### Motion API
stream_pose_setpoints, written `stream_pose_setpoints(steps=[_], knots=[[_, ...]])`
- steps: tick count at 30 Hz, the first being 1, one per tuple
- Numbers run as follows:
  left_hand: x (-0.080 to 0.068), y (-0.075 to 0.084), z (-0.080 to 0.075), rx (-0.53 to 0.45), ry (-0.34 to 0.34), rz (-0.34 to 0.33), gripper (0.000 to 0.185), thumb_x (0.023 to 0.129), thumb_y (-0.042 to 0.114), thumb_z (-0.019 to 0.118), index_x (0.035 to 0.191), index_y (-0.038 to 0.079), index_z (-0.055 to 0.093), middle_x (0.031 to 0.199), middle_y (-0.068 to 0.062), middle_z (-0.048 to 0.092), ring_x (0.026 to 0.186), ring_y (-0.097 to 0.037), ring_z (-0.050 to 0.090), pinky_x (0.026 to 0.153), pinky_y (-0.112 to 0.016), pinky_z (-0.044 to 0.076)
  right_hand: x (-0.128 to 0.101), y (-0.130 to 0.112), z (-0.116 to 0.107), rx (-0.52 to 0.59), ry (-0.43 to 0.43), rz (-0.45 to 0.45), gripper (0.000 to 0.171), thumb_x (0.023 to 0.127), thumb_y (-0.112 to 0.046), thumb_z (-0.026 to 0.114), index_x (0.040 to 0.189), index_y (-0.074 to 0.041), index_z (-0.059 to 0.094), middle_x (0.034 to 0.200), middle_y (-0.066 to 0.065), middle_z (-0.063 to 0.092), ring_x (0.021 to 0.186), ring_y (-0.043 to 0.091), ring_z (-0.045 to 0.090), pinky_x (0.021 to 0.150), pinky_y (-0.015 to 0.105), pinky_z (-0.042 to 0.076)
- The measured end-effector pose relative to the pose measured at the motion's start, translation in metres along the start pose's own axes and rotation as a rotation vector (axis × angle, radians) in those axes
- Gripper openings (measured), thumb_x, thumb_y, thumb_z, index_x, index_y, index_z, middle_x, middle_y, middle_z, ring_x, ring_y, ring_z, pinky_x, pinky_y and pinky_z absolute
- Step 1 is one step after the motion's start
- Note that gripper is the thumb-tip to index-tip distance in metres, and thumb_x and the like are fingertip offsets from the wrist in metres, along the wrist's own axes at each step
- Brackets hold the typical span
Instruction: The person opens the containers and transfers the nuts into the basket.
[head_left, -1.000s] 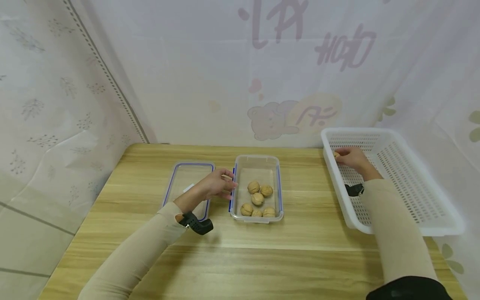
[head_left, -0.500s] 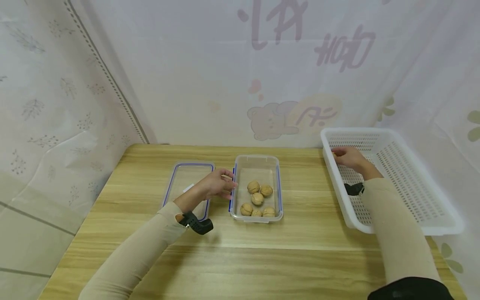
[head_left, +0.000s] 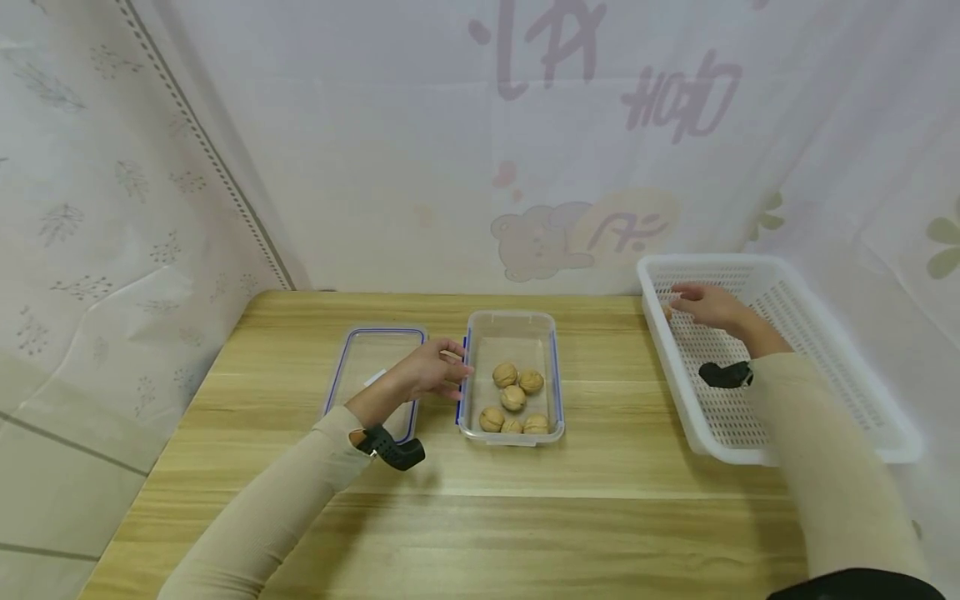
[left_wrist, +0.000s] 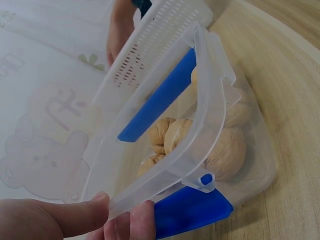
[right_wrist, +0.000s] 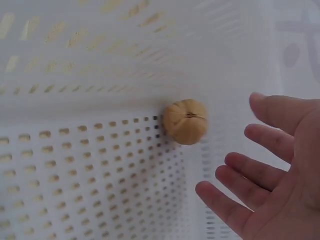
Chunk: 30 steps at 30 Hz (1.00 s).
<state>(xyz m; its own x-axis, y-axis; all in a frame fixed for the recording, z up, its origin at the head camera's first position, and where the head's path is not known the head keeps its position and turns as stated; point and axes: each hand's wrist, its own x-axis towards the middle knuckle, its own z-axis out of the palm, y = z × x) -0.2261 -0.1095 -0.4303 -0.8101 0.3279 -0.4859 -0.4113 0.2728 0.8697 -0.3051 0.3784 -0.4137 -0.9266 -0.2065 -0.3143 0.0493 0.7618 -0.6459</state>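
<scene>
Clear box (head_left: 512,333), long axis toward the curtain, holds six walnuts (head_left: 513,397); left hand (head_left: 431,371) pinches its rim. Right hand (head_left: 705,305), fingers spread, nears one basket walnut (right_wrist: 185,121).

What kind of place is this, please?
Probably a staged recording corner indoors, not a kitchen: a wooden table closed in by printed curtains, with only a clear box of walnuts and a white basket.

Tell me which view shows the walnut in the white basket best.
Right wrist: the walnut lies plain on the basket floor, beside the open right hand. The head view hides it behind that hand; the left wrist view shows only the basket's wall.
</scene>
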Motion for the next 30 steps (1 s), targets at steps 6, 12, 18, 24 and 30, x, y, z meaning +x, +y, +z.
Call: stream_pose_setpoints(steps=[6, 12, 18, 24, 30], knots=[[-0.001, 0.001, 0.0, 0.008, -0.007, 0.001, 0.041, 0.102, -0.002, 0.057, 0.139, -0.006, 0.041, 0.12, -0.019, 0.055, 0.096, -0.024, 0.058, 0.075, -0.033, 0.066, -0.014, -0.009, -0.009, -0.176, 0.028, -0.04, 0.07, 0.11, -0.042, 0.042, 0.155, 0.009, 0.026, 0.151, 0.042, 0.03, 0.137, 0.059, 0.031, 0.111, 0.072, 0.034], [-0.001, 0.0, 0.0, 0.004, -0.006, 0.003, 0.04, 0.102, -0.004, 0.056, 0.139, -0.006, 0.041, 0.118, -0.018, 0.056, 0.095, -0.023, 0.058, 0.074, -0.032, 0.066, -0.027, -0.02, -0.013, -0.234, 0.035, -0.114, 0.07, 0.11, -0.041, 0.043, 0.154, 0.011, 0.026, 0.153, 0.041, 0.028, 0.138, 0.059, 0.029, 0.113, 0.072, 0.029], [0.0, -0.002, -0.001, 0.008, -0.006, 0.006, 0.039, 0.102, -0.003, 0.057, 0.138, -0.006, 0.041, 0.119, -0.019, 0.057, 0.094, -0.022, 0.06, 0.073, -0.032, 0.066, -0.041, -0.035, -0.01, -0.233, 0.028, -0.162, 0.07, 0.109, -0.041, 0.046, 0.155, 0.009, 0.028, 0.156, 0.038, 0.026, 0.14, 0.059, 0.025, 0.114, 0.074, 0.024], [-0.001, -0.002, -0.001, 0.006, -0.012, 0.008, 0.041, 0.101, -0.002, 0.059, 0.138, -0.005, 0.041, 0.119, -0.02, 0.056, 0.095, -0.022, 0.06, 0.072, -0.031, 0.066, -0.046, -0.054, -0.002, -0.222, 0.006, -0.221, 0.067, 0.109, -0.037, 0.048, 0.156, 0.007, 0.028, 0.158, 0.035, 0.025, 0.144, 0.055, 0.022, 0.116, 0.073, 0.023], [0.0, -0.002, -0.001, 0.007, -0.013, 0.009, 0.041, 0.101, -0.002, 0.059, 0.138, -0.005, 0.041, 0.121, -0.021, 0.056, 0.095, -0.022, 0.06, 0.071, -0.03, 0.065, -0.046, -0.075, 0.01, -0.213, -0.005, -0.272, 0.064, 0.109, -0.032, 0.049, 0.157, 0.005, 0.028, 0.16, 0.031, 0.024, 0.147, 0.051, 0.021, 0.118, 0.069, 0.023]])
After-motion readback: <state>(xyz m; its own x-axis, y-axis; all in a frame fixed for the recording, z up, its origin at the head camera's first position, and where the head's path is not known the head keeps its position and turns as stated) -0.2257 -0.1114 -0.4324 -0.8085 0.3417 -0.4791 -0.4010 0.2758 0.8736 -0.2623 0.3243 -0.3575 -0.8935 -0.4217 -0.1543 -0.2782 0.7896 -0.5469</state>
